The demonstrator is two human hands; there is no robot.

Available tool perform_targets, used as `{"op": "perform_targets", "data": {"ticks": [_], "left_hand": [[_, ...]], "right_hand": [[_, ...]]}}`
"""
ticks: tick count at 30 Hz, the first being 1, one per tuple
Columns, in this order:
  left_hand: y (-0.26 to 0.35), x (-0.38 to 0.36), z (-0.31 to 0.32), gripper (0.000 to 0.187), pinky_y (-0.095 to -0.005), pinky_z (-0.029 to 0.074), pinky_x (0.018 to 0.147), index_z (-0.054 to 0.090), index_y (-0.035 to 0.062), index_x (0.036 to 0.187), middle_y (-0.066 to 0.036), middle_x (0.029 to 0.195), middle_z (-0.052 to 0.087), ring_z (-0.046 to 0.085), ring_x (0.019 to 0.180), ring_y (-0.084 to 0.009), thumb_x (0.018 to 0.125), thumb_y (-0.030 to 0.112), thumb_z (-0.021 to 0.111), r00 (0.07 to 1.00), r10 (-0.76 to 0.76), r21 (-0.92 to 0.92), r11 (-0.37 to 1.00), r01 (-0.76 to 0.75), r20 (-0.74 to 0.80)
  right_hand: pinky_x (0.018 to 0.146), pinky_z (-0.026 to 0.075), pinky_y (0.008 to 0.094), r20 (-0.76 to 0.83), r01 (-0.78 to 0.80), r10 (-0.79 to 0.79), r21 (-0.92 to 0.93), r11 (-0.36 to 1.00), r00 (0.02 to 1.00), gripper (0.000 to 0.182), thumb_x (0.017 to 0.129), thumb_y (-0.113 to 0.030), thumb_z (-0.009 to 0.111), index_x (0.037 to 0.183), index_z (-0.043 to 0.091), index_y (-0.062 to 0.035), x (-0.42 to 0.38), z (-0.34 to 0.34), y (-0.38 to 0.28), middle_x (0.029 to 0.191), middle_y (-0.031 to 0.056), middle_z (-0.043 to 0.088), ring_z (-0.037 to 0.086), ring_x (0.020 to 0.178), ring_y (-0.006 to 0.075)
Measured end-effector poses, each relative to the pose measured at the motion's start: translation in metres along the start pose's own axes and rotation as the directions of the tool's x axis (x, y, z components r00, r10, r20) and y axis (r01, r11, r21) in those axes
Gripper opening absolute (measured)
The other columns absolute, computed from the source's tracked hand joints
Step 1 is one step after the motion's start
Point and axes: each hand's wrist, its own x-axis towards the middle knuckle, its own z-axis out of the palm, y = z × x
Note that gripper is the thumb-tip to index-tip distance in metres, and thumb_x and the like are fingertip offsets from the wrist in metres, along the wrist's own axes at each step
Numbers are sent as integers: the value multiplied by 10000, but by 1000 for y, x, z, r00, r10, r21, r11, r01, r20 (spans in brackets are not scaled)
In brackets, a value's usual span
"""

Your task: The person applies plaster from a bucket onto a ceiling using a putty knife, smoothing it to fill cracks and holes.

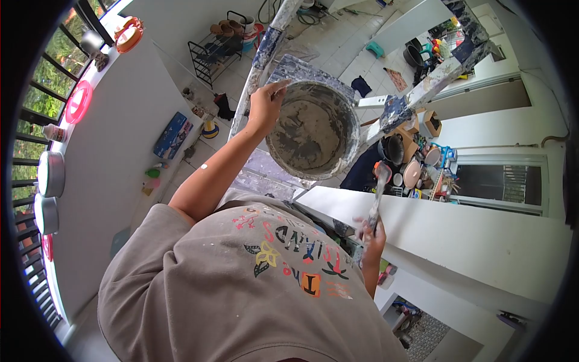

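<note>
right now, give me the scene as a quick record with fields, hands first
left hand: at the near-left rim of the bucket
right hand: gripping a smeared tool, orange at its far end, type unclear through blur
bucket contents: wet-looking grey paste
bucket position: on a paint-splattered platform, apart from the tool
left wall: blue box and ball on the floor beside it

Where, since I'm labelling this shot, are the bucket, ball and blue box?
Bucket [350, 123]: head view, inner wall on the right.
Ball [210, 129]: head view, middle of its visible side.
Blue box [172, 135]: head view, middle of its printed face.
</note>
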Motion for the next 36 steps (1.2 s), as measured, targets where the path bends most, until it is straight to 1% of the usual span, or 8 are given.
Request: {"op": "perform_targets", "data": {"ticks": [5, 10, 13, 17, 22, 25, 28, 36], "left_hand": [[-5, 1, 5, 311, -373, 509, 742, 723, 144, 1183, -185, 907, 696, 646, 753, -335, 913, 47, 602, 993, 117, 98, 988, -116, -5], [-7, 2, 5, 396, -389, 510, 792, 724, 168, 1188, -175, 971, 691, 653, 836, -363, 866, -19, 588, 989, 146, 183, 973, -144, -1], [-7, 3, 4, 307, -334, 513, 784, 693, 94, 1230, -192, 981, 726, 685, 837, -257, 954, 55, 565, 985, 171, 191, 967, -171, 14], [3, 1, 2, 324, -365, 516, 788, 716, 160, 1202, -158, 998, 704, 677, 851, -298, 914, 69, 600, 1000, 7, 99, 995, -9, 22], [-14, 11, 5, 619, -379, 467, 924, 567, 35, 1360, -190, 1170, 664, 622, 1078, -274, 997, 532, 502, 997, -72, -348, 935, 71, 10], [-10, 14, 15, 891, -402, 394, 1025, 490, -22, 1389, -188, 1265, 607, 524, 1217, -294, 945, 740, 369, 965, -154, -539, 805, 246, 211], [20, 15, 24, 845, -418, 376, 1038, 533, -30, 1304, -251, 1210, 596, 509, 1209, -360, 981, 708, 280, 980, 43, -314, 949, 21, 193], [74, -5, 19, 737, -453, 408, 1021, 509, -37, 1307, -305, 1194, 600, 556, 1182, -418, 1005, 617, 351, 927, 348, -137, 934, -330, 142]], "right_hand": [[501, 375, 224, 577, -340, 53, 402, 850, 815, 537, 1029, -395, 496, 1239, 535, 98, 55, 13, 10, 721, 85, 570, 460, 535, 102], [406, 279, 215, 483, -535, 326, 398, 745, 813, 463, 1025, -393, 524, 1011, 591, 65, 83, 27, 46, 643, 70, 515, 374, 429, 81], [391, 266, 218, 464, -559, 369, 386, 734, 805, 471, 1019, -402, 535, 1016, 593, 66, 71, 1, 62, 626, 57, 510, 349, 398, 74], [380, 269, 207, 326, -552, 458, 317, 772, 827, 460, 1020, -381, 543, 1034, 601, 75, 45, -26, 49, 603, 51, 516, 349, 385, 63], [380, 317, 202, 178, -388, 368, 93, 917, 913, 362, 1007, -250, 562, 1223, 604, 37, 26, -52, 6, 733, 146, 642, 462, 411, 103], [402, 359, 203, 57, -218, 216, 30, 975, 975, 430, 992, -172, 591, 1384, 533, -3, 18, -28, -45, 821, 155, 675, 497, 468, 98], [434, 396, 210, -95, 42, -60, -173, 984, 994, 470, 973, -125, 628, 1422, 523, -33, 30, -3, -60, 955, 147, 698, 518, 524, 94], [512, 448, 270, 121, 203, -164, -637, 743, 979, 374, 938, -166, 681, 1269, 646, 5, 73, 6, -78, 950, 175, 698, 506, 489, 138]]}}
